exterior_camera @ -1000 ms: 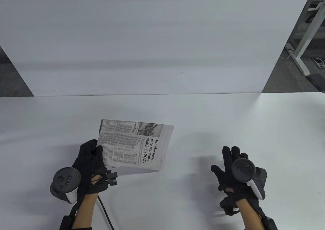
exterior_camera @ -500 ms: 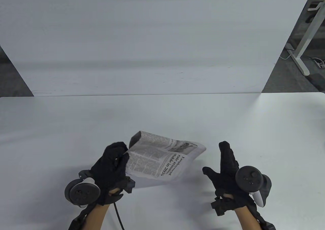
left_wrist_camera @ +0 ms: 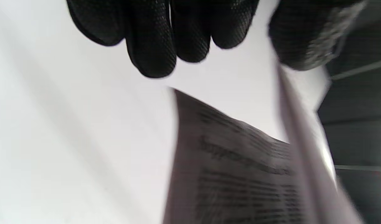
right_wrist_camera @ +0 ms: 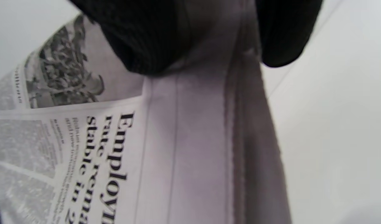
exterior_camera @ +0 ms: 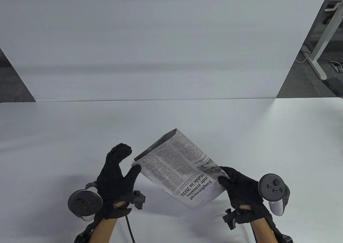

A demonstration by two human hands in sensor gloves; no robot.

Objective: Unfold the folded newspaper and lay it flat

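**Folded newspaper held up between two hands**

The newspaper [exterior_camera: 180,166], still folded, is held tilted above the table [exterior_camera: 53,135]. Its right edge is pinched by the right hand [exterior_camera: 242,189], thumb on top. At its left corner, the left hand [exterior_camera: 116,173] is spread, thumb touching the paper.

1. The left hand [exterior_camera: 116,174] is raised with fingers [left_wrist_camera: 153,40] extended together and thumb spread, its thumb tip at the newspaper's [exterior_camera: 182,168] near-left corner.
2. The right hand [exterior_camera: 241,190] pinches the paper's right edge, thumb on top and fingers underneath.
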